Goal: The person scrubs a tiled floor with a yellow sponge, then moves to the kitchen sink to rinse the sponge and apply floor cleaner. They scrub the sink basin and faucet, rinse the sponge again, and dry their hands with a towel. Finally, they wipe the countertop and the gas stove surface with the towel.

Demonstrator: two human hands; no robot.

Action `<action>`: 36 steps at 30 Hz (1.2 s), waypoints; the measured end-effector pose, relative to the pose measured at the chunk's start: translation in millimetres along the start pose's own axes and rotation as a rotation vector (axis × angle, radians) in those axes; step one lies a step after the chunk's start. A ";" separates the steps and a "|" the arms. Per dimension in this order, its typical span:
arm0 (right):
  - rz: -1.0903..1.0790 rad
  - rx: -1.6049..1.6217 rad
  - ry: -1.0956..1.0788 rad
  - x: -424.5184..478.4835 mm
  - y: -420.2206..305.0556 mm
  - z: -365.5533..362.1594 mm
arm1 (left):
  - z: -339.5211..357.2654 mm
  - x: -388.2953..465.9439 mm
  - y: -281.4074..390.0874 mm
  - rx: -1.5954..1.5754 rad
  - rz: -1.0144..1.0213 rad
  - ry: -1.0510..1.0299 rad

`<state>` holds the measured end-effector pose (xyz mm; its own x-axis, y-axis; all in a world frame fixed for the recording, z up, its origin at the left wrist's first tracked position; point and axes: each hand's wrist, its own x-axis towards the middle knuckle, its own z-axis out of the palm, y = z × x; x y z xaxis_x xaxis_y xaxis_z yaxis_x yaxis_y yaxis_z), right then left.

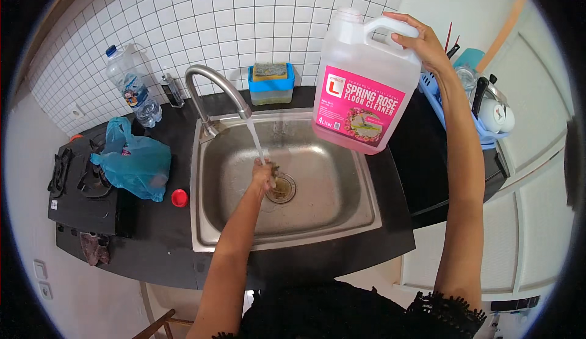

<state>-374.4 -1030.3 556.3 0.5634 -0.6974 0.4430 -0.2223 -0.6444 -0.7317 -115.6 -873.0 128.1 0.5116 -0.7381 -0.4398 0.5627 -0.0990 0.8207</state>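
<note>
My right hand (419,41) grips the handle of a large translucent plastic jug of floor cleaner (361,87), raised over the sink's right rear corner. It has a pink label and no cap on its mouth, and pink liquid shows at the bottom. Down in the stainless steel sink (320,192), my left hand (262,174) is under the stream of water (254,137) from the curved faucet (215,76), just left of the drain strainer (281,189). Something small and greenish shows at its fingers, too blurred to name. A red screw cap (180,198) lies left of the sink.
A blue plastic bag (137,160) rests partly on a black gas stove (87,201) at left. Behind stand a water bottle (132,92), a small glass bottle (171,91) and a blue-rimmed container (271,92) topped by a sponge (270,70). A blue dish rack (435,96) holds dishes at right.
</note>
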 end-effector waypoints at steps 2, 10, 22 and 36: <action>0.000 -0.020 -0.005 -0.7 3.5 0.0 | -2.3 -3.5 1.1 0.113 0.032 -0.073; 0.009 0.009 -0.025 4.6 10.5 4.7 | 10.7 -23.7 30.0 0.127 -0.028 -0.042; 0.006 0.018 -0.052 -2.3 3.1 14.9 | 6.4 -45.1 30.4 0.148 -0.026 -0.106; -0.034 0.011 -0.104 -3.1 4.5 22.9 | -30.6 -29.7 3.3 0.522 0.218 -0.164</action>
<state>-358.9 -1023.9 539.8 0.6503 -0.6387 0.4114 -0.1939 -0.6631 -0.7230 -109.1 -830.9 132.8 0.4487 -0.8679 -0.2131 0.0405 -0.2184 0.9750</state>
